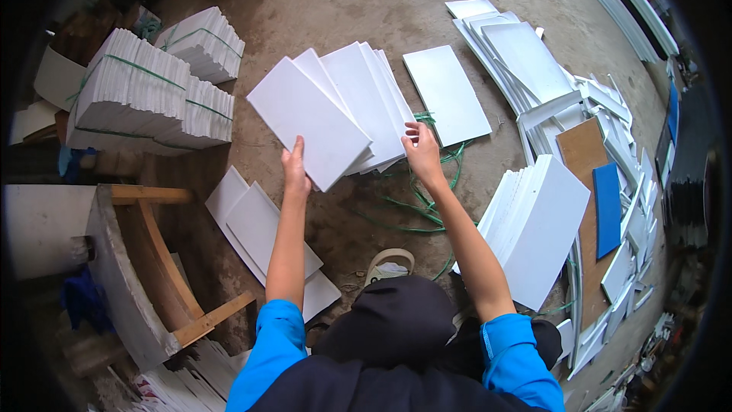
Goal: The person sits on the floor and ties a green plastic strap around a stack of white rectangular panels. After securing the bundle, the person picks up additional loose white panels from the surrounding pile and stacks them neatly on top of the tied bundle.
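A fanned stack of white rectangular panels (347,80) lies on the floor in front of me. My left hand (296,170) grips the near edge of the top white panel (309,123), thumb on its face and the other fingers hidden beneath. That panel is turned at an angle to those under it. By the stack's right edge is my right hand (422,151), its fingers bent and apart, with nothing visible in them; whether they touch the panels I cannot tell. Green strapping (427,206) trails loosely beside and below this hand. A single white panel (447,95) lies flat just beyond.
Strapped bundles of white panels (130,91) stand at the far left. Loose panels (263,229) lie near my left forearm. A leaning stack (534,229) stands right of my right arm, beside scrap strips (629,244) and a blue piece (607,210). A wooden frame (164,259) sits left.
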### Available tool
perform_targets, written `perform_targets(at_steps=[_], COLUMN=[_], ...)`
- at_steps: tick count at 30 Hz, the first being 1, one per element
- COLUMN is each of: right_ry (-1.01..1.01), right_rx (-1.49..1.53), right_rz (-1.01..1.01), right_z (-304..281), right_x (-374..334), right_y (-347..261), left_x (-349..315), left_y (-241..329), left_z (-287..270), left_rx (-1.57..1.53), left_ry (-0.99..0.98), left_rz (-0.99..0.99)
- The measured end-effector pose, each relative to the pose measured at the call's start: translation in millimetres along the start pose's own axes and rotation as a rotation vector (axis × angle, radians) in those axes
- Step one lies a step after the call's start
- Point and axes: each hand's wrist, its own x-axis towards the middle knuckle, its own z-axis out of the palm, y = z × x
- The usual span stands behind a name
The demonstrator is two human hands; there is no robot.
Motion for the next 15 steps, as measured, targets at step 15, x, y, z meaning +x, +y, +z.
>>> perform_targets(at_steps=[15], right_ry=[0.026], right_rx=[0.045], right_rz=[0.167], right_z=[22.5], right_x=[-14.3], right_y=[-23.2], left_x=[-10.4], left_y=[-2.5], left_z=[16.0], left_rx=[0.153], left_ry=[-0.17], left_rz=[-0.26])
